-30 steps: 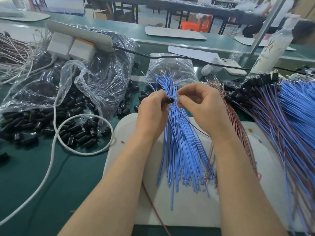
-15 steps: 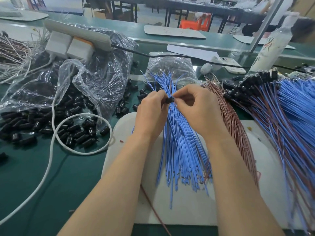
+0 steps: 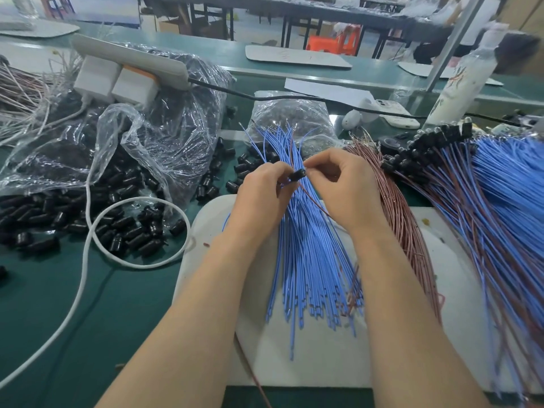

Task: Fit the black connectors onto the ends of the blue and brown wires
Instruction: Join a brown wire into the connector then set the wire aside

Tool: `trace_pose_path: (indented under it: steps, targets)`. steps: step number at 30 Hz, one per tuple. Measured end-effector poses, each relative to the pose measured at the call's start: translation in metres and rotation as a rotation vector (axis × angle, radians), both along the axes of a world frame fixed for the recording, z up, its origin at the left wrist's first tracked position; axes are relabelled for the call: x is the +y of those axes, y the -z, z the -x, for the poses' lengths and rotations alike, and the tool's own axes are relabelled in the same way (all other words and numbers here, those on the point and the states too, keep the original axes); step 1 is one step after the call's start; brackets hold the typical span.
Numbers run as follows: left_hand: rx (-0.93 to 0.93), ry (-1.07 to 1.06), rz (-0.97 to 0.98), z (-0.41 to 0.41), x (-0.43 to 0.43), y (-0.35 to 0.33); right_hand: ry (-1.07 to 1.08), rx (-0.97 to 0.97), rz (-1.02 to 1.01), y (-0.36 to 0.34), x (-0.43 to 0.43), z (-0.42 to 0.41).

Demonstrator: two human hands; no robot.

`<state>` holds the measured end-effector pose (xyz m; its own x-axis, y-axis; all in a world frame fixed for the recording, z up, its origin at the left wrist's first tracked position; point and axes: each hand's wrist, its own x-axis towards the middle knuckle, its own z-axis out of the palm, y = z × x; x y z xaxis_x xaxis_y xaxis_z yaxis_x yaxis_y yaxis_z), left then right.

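Connector (image 3: 298, 175), black, short, cylindrical, plastic: held in the air above the fan of blue wires, mid-scene, between the two hands.

Left hand (image 3: 262, 191): grip clamped on the connector, fingertips pinching its body.

Right hand (image 3: 347, 189): thumb and forefinger pinched together at the connector's open end, on a thin brown wire (image 3: 313, 200) that trails down and to the right under the palm. How deep the wire end sits inside cannot be told.

Change: one second ago a gap showed between the connector and the wire's bare metal tip. Half a second ago the fingertips met. Now the right fingertips touch the connector's mouth and the tip is out of sight. Both hands have stayed over the same spot.

Blue insulated wires (image 3: 309, 260): loose bundle, fanned out beneath the hands on a white flat board (image 3: 309, 366).

Brown insulated wires (image 3: 404, 222): second bundle, just right of the blue, on the same board.

Finished blue-and-brown wire pairs with black ends (image 3: 485, 201): large sheaf, far right.

Loose black connectors (image 3: 126, 226): scattered heap, left of the board, on the green worktop (image 3: 88, 328).

Clear crumpled plastic bag (image 3: 147, 136): open, behind that heap.

White round cable (image 3: 88, 254): looped through the heap, running from a white power strip (image 3: 129, 58) that lies on the bag.

White plastic bottle (image 3: 462, 81): upright, far right rear.
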<state>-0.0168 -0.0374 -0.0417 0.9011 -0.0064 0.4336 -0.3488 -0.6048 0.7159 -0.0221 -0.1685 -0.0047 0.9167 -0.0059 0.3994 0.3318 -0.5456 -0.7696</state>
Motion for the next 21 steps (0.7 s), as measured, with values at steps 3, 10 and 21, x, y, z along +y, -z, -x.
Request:
trace_pose_path:
  steps: [3,10,21]
  targets:
    - [0.02,-0.023,0.047,-0.0019,-0.0007,0.0022,-0.032,0.044,-0.103,-0.0022,0.0005,-0.0003]
    - [0.03,-0.022,0.22,-0.0057,0.0018,0.0037,-0.034,0.081,-0.205,-0.0038,0.0012,0.0001]
    - [0.046,-0.01,0.211,-0.0032,0.0011,0.0019,-0.016,-0.004,-0.037,-0.0009,0.0045,0.0011]
